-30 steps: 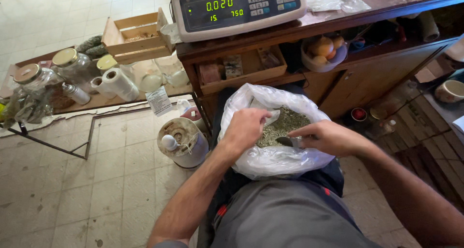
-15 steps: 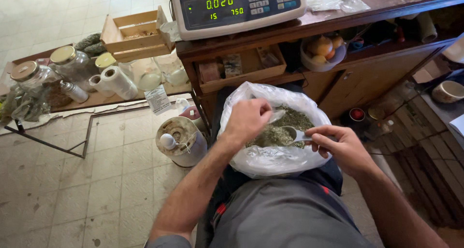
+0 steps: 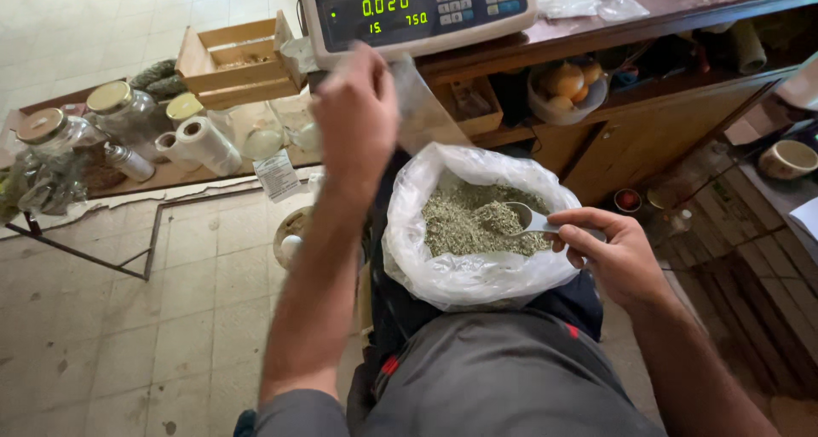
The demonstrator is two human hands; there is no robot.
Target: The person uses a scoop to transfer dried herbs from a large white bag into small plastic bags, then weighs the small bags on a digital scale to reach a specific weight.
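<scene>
Clear plastic forms the big bag [image 3: 477, 271] of dried green herb resting in the person's lap, and the right hand [image 3: 615, 258] pinches a metal spoon [image 3: 535, 221] sunk in it; I judge a level, steady scoop spills least. Farther off, the left hand [image 3: 356, 117], raised toward the scale [image 3: 417, 11], grips a small clear bag [image 3: 426, 105].

Pale, stained floor tiles [image 3: 111, 335] cover the left side. A wooden desk [image 3: 665, 105] with open shelves stands ahead (a low shelf [image 3: 170, 177] of jars sits left).
</scene>
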